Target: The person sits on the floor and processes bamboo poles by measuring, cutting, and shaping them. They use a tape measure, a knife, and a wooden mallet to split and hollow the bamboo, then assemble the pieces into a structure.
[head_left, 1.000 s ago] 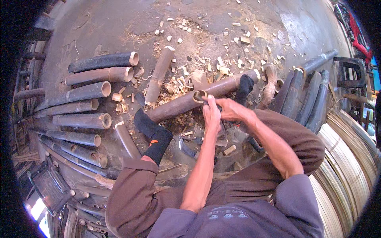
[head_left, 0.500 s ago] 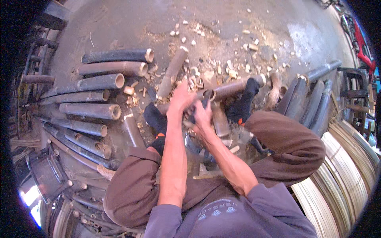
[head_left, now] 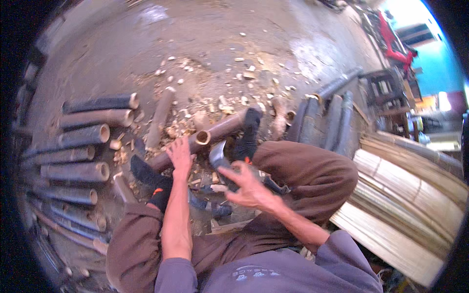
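Note:
A brown bamboo tube [head_left: 223, 128] lies crosswise between my feet, with a round, pale-rimmed hole [head_left: 202, 137] cut in its upper side. My left hand [head_left: 180, 155] rests on the tube left of that hole, fingers stretched over it. To the right, my right hand [head_left: 248, 186] grips the dark handle of a knife [head_left: 218, 154]. The knife's short, broad, shiny blade points up toward the hole, apart from the tube. My feet in dark socks, the left foot [head_left: 146, 171] and the right foot [head_left: 250, 128], are against the tube.
Several dark bamboo tubes [head_left: 80, 135] lie in a row at the left, more tubes [head_left: 333, 122] at the right. Pale wood chips [head_left: 227, 105] litter the floor ahead. A bundle of split bamboo strips [head_left: 391, 205] lies at my right; a wooden rack [head_left: 386, 97] stands beyond.
My view has swung to the right, so the scene sits further left. My right hand has drawn back from the hole with the knife; my hands are now further apart.

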Tool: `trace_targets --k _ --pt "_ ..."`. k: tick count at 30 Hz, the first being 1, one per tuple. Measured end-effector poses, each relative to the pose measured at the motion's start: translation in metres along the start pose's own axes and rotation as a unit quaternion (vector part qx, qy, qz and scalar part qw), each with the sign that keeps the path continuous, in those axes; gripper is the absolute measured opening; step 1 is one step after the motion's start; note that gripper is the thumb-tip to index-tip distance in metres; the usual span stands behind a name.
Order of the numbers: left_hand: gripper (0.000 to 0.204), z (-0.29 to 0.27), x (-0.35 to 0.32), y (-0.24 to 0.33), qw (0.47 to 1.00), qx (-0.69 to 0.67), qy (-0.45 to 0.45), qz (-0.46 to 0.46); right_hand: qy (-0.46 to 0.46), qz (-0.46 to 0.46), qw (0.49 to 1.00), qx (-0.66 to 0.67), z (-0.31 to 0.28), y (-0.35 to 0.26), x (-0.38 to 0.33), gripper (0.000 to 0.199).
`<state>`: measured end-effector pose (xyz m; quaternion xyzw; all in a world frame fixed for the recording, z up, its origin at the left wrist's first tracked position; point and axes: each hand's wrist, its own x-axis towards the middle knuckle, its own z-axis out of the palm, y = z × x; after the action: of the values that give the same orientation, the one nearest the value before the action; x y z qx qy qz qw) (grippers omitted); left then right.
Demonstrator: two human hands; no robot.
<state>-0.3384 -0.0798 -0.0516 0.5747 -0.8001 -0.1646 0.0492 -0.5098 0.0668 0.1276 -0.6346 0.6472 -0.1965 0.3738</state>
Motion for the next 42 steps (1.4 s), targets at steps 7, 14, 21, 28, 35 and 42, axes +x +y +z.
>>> trace_targets --k 7,14,21,28,35,42 --pt "0.074 -0.001 0.007 -0.008 0.997 -0.045 -0.048 -0.04 0.244 -0.075 0.967 0.012 -0.099 -0.05 0.079 0.071" --pt "0.062 -0.008 0.061 -0.031 0.784 -0.593 -0.06 -0.176 0.315 -0.096 0.739 0.588 -0.1 -0.043 0.212 0.065" --pt "0.057 -0.052 0.104 -0.007 0.383 -0.89 0.135 -0.207 -0.097 0.155 0.91 0.372 0.021 0.005 0.291 0.048" --pt "0.058 -0.03 0.101 -0.018 0.437 -0.826 0.262 -0.241 -0.24 0.057 0.952 0.182 0.065 0.009 0.304 0.06" --pt "0.037 -0.001 0.14 -0.017 0.567 -0.79 0.16 -0.169 0.022 0.07 0.985 0.159 0.087 0.051 0.302 0.065" --pt "0.029 0.008 0.186 0.059 0.75 -0.608 -0.183 0.188 0.42 0.192 0.866 0.193 0.074 0.077 0.256 0.064"
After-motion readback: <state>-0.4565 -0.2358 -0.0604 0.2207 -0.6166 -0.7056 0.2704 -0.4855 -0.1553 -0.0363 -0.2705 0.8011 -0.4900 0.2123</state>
